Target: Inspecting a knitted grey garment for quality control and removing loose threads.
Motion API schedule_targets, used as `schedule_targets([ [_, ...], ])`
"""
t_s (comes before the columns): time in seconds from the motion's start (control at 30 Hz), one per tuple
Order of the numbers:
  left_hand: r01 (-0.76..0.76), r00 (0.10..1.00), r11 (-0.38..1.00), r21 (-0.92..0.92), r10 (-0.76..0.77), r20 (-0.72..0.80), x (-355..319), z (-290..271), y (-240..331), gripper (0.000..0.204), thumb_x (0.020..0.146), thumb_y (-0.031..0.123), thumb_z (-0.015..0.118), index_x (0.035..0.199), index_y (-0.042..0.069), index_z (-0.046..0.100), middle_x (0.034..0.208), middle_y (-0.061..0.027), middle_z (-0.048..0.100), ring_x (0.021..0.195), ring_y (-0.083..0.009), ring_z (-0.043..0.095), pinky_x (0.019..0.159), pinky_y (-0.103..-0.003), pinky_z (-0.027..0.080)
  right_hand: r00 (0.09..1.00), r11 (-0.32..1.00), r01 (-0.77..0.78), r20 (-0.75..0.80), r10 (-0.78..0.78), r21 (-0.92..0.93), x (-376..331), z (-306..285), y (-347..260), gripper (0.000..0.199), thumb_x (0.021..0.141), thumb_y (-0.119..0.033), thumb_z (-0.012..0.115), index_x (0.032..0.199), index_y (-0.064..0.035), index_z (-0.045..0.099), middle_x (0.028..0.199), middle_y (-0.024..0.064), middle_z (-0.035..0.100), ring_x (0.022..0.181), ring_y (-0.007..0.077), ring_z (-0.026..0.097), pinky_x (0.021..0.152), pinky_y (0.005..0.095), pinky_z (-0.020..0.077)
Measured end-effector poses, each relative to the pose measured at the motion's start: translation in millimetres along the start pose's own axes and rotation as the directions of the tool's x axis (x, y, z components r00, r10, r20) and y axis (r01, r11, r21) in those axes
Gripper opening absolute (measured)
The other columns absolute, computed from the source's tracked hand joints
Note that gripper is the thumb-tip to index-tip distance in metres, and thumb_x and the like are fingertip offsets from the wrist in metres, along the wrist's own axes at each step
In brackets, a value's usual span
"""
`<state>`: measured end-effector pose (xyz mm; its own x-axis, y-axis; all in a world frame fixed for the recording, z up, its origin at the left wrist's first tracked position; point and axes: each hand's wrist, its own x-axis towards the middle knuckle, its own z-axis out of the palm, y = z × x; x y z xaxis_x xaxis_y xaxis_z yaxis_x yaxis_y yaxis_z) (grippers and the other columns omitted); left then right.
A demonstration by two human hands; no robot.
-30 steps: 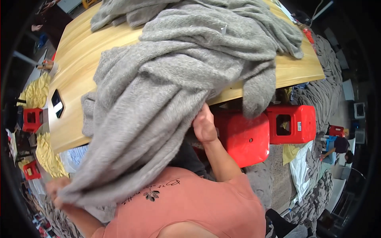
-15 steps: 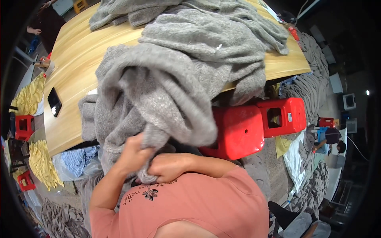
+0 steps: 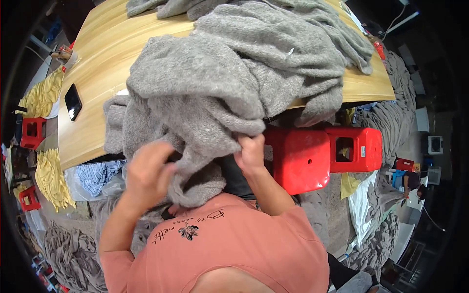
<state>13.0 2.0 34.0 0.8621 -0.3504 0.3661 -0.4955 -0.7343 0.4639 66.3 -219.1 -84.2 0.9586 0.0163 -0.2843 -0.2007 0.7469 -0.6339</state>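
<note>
A grey knit garment lies bunched over the near table edge and hangs down into my lap, its lower folds against my shirt. My right hand is closed on the garment's edge, right of the main bundle. Beside the garment's left folds, my left hand is raised and a little blurred, thumb and fingers apart, with nothing seen in it. Whether its fingertips touch the cloth is hard to make out. More grey knitwear is heaped behind on the wooden table.
A black phone lies at the table's left. Two red stools stand together at right. Yellow cloth and blue-striped cloth lie on the left. Grey fabric piles cover parts of the floor. A person is far right.
My hands, close together on the cloth before, have moved apart. The left has let go and shifted left; the right has moved up and right to the garment's edge. The upper fold has flattened.
</note>
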Motion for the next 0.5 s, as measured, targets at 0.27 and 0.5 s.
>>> schedule_targets([
  [0.27,0.127,0.978,0.988,0.083,-0.111,-0.176,93.0,16.6,-97.1,0.035,0.066,-0.001,0.058,0.1,0.002,0.056,0.094,-0.0179,0.059,0.09,-0.0336,0.056,0.081,-0.036,0.043,0.242,0.397,0.887,0.97,0.033,-0.235,-63.7,50.7,-61.7,0.02,0.069,-0.008,0.054,0.087,-0.0016,0.061,0.082,0.0075,0.059,0.077,0.0238,0.058,0.066,0.0359,0.0462],
  [0.5,0.18,0.839,0.889,0.422,-0.362,0.405,20.1,-20.5,-76.2,0.021,0.061,-0.003,0.051,0.081,0.001,0.06,0.075,-0.0208,0.058,0.073,-0.0374,0.058,0.062,-0.041,0.046,0.387,0.234,0.889,0.919,0.072,-0.393,-25.0,5.5,-48.0,0.018,0.076,-0.019,0.052,0.083,-0.0107,0.066,0.082,0.0052,0.064,0.077,0.023,0.061,0.067,0.0328,0.0489],
])
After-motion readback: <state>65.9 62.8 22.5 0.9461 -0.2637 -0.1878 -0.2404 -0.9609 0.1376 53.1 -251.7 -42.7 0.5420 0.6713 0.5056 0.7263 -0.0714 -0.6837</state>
